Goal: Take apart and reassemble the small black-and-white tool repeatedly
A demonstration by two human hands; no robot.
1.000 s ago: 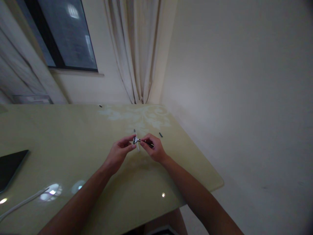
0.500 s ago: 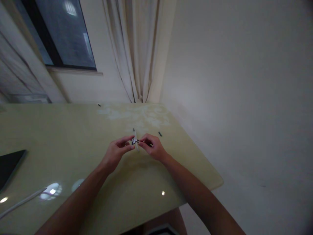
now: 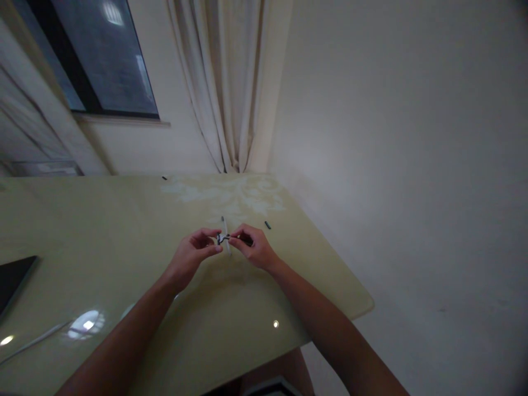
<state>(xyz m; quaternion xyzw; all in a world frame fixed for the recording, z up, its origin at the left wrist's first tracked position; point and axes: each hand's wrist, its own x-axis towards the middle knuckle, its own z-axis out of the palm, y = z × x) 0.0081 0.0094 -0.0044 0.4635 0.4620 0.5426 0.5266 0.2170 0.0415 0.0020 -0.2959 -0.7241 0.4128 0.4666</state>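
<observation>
Between my hands, over the pale green table (image 3: 247,297), is a small dark and silvery piece (image 3: 219,238), too small to name. My left hand (image 3: 193,253) pinches its left side between thumb and fingertips. On the right, my right hand (image 3: 253,246) is closed in a pinch at the piece's right end, and something thin and dark shows under its fingers. A thin whitish stick with a dark tip (image 3: 225,225) lies on the table behind the fingertips. Beyond my right hand lies a short dark piece (image 3: 268,225).
Another tiny dark piece (image 3: 164,178) is near the table's back edge. A dark flat object (image 3: 14,280) and a white cable (image 3: 39,339) are at the left. Curtains (image 3: 231,82) hang behind the table, and a wall (image 3: 391,165) stands to the right.
The view has shifted slightly, so the table and hands appear a little further left. Both hands keep their pinch, with the small piece still between them.
</observation>
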